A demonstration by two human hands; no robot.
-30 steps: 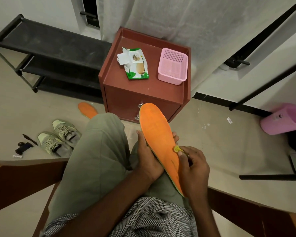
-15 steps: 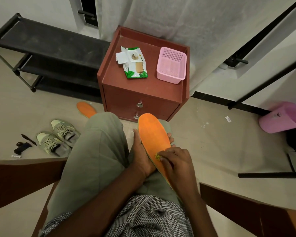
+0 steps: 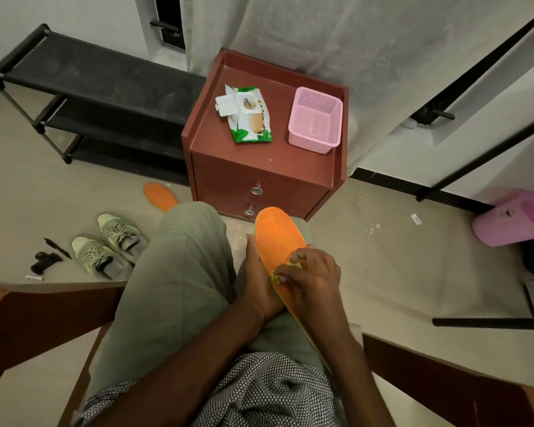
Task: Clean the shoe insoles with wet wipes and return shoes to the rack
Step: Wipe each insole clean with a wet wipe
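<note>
An orange insole (image 3: 276,238) lies tilted across my lap, toe end pointing away. My left hand (image 3: 258,283) grips its left edge from beneath. My right hand (image 3: 312,277) presses a small crumpled wipe (image 3: 275,278), stained yellowish, against the insole's middle; most of the wipe is hidden under the fingers. A second orange insole (image 3: 160,196) lies on the floor by the cabinet. Two pale green sneakers (image 3: 111,246) sit side by side on the floor at left. An open pack of wet wipes (image 3: 247,117) lies on the brown cabinet (image 3: 259,167). The black shoe rack (image 3: 84,97) stands at back left.
A pink basket (image 3: 315,121) sits on the cabinet beside the wipes. A pink bin (image 3: 512,220) lies tipped at the right. Small black items (image 3: 47,257) lie left of the sneakers. Wooden chair arms (image 3: 37,315) flank my legs. A white curtain (image 3: 321,41) hangs behind the cabinet.
My right hand with the wipe has slid up the insole from near its heel to its middle. The insole has dropped lower onto my lap.
</note>
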